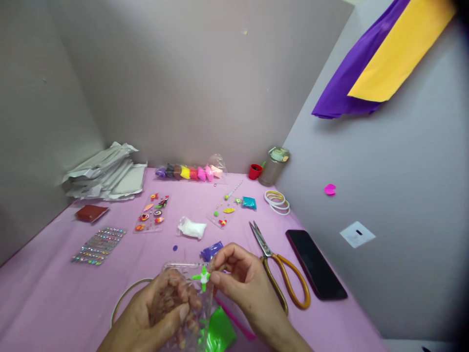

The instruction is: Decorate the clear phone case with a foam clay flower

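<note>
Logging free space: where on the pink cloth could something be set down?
Bare cloth: left of the hoop, nearer than the gem sheet; right of the scissors, nearer than the phone. Crowded: around the left hand, right hand, green packet and purple packet.

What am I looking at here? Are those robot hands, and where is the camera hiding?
There's no robot here! Those are a person's own bare hands. The camera sits on the person's head, looking forward and down, so you see what's in front of them.

The left hand holds a clear plastic piece; you can see fingers through it. The right hand has its fingertips at the edge, beside a green-and-white star. I can't tell exactly what they pinch.

On the pink cloth lie scissors, a phone, a sheet of gems and a white packet. Farther back are a red cup and a bottle.
</note>
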Tool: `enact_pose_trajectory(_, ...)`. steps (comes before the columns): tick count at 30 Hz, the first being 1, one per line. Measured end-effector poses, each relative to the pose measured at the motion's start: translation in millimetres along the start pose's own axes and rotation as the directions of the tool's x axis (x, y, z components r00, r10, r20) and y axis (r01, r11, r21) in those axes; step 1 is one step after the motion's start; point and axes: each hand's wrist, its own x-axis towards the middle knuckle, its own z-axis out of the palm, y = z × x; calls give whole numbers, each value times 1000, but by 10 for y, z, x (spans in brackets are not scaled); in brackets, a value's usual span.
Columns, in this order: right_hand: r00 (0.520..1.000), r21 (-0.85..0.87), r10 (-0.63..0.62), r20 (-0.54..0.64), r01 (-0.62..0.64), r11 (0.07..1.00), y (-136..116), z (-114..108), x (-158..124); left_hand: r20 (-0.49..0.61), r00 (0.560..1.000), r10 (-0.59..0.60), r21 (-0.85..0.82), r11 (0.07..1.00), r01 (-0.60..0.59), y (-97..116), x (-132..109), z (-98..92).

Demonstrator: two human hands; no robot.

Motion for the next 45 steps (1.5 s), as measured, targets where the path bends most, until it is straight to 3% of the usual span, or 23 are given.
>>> enact_pose_trajectory(8,1000,-19,-17,8,17,1000,-11,-22,-14,15,1000,-16,-63,998,17,22,-2,-5)
enact_pose_trajectory(11,991,-168,-136,-2,134,977,1,-47,-29,24,999,-26,-96,995,28,71,1,5)
enact_pose_trajectory(14,942,-396,-332,57,326,858,21,-68,-47,16,1000,-26,-112,993,27,119,-6,32)
enact_pose_trajectory(17,860,-523,-484,165,492,696,35,-84,-62,-1,999,-44,-115,992,43,150,-13,60)
enact_pose_trajectory(20,789,-588,-557,261,587,556,35,-98,-77,-11,999,-51,-121,991,49,158,-16,72)
enact_pose_trajectory(23,761,-617,-571,308,616,489,21,-107,-89,1,999,-52,-124,991,52,150,-15,69)
enact_pose_trajectory(36,757,-638,-578,305,613,467,22,-82,-88,-1,999,-45,-101,994,45,113,-12,45)
enact_pose_trajectory(43,769,-628,-565,299,604,490,38,-76,-82,-23,999,-49,-104,993,46,112,-13,57)
enact_pose_trajectory(45,785,-608,-560,266,587,534,41,-72,-85,-20,998,-62,-116,991,59,129,-15,60)
